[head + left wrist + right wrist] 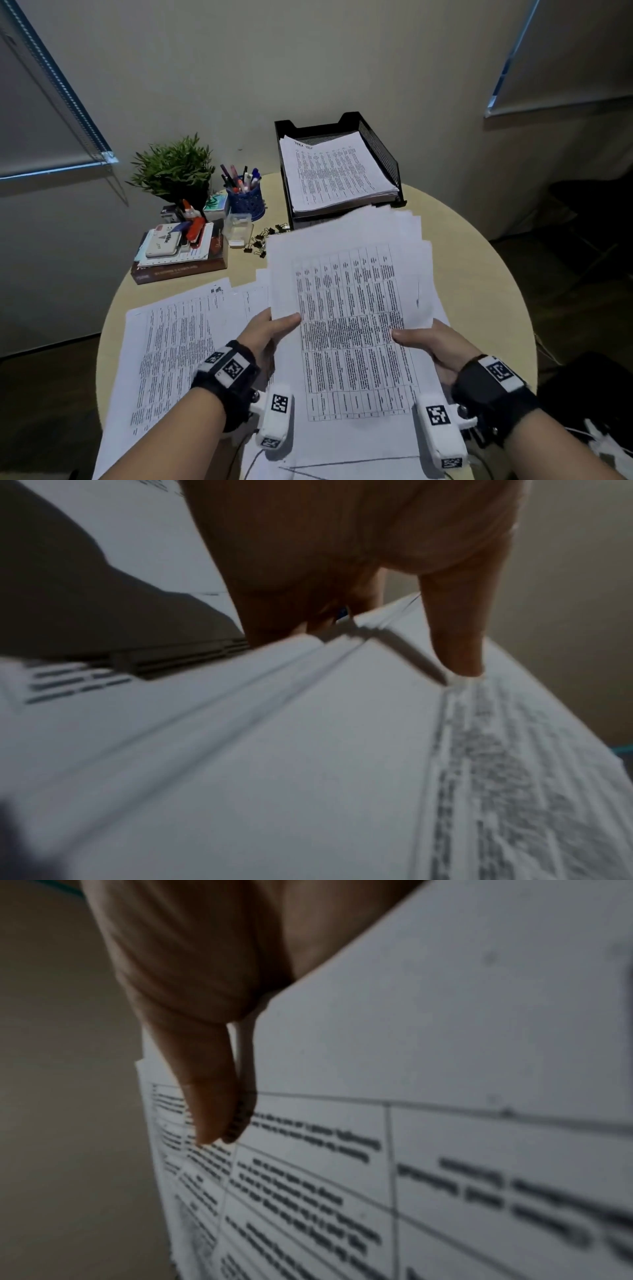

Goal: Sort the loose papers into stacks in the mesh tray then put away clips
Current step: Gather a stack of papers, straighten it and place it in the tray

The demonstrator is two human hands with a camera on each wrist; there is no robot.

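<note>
I hold a fanned bundle of printed papers [352, 308] above the round table. My left hand [274, 329] pinches its left edge, thumb on top, and my right hand [424, 339] pinches the right edge. The left wrist view shows the thumb pressing the papers [308, 750]; the right wrist view shows the thumb on the printed sheet [411, 1123]. The black mesh tray [380, 150] at the back holds a paper stack [335, 171]. More loose papers [171, 346] lie on the table at left. Several black binder clips [260, 240] lie beside a clear clip box [238, 228].
A blue pen cup [246, 200], a potted plant [174, 168] and a pile of books with a stapler [178, 250] crowd the back left. The round table's edge [507, 274] curves close on the right, with dark floor beyond.
</note>
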